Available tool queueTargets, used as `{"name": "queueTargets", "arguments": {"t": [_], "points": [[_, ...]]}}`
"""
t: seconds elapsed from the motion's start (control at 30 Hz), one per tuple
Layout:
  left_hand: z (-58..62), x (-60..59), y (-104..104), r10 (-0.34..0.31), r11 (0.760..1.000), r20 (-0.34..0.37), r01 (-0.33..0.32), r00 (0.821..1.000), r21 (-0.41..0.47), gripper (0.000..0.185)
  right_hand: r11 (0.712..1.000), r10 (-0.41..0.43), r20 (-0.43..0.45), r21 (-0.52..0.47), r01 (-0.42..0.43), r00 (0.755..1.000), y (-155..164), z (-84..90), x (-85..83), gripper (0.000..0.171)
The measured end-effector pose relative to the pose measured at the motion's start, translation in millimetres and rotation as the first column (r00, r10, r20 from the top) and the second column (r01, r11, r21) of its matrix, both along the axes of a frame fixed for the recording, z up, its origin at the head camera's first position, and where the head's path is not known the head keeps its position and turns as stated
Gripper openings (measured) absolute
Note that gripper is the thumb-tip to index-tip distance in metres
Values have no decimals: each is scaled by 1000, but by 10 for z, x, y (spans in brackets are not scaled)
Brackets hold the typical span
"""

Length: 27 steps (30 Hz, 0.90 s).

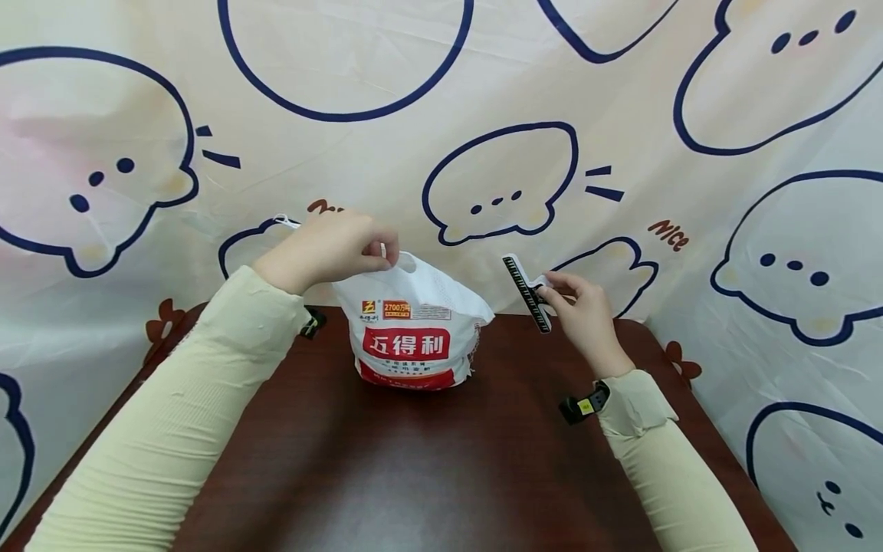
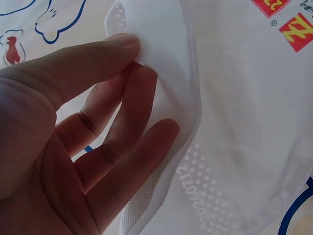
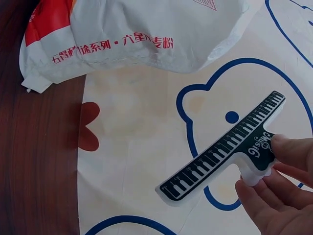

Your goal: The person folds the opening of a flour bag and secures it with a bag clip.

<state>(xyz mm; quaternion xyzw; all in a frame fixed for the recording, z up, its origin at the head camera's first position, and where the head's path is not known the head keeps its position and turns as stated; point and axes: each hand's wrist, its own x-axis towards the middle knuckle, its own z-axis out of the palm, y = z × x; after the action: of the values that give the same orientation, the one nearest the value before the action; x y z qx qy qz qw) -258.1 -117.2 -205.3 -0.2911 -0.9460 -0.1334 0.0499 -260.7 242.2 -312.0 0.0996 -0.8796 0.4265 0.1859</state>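
Note:
A white flour bag [image 1: 407,307] with red printed panels stands upright at the far part of the table. My left hand [image 1: 334,244] pinches its top edge between thumb and fingers; close up, the rim [image 2: 171,63] looks folded over, and the other fingers lie along it. To the right of the bag, my right hand [image 1: 582,310] holds a music page clip [image 3: 225,147] by its handle, between thumb and fingers. The clip's long bar is black and white with piano keys on it. It is in the air, apart from the bag. What the bag contains is hidden.
The dark brown wooden table [image 1: 414,460] extends toward me from the bag. Behind and beside it hangs a cream cloth [image 1: 386,176] with blue-outlined cartoon figures. Black straps with small devices [image 1: 582,402] sit at both wrists.

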Motion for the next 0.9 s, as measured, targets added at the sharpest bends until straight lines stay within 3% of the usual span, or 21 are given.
{"name": "queueTargets", "arguments": {"t": [0.9], "points": [[-17, 5, 4, -11, 1000, -25, 11, 1000, 5, 7, 1000, -11, -190, 2, 12, 982, -15, -29, 9, 25]]}}
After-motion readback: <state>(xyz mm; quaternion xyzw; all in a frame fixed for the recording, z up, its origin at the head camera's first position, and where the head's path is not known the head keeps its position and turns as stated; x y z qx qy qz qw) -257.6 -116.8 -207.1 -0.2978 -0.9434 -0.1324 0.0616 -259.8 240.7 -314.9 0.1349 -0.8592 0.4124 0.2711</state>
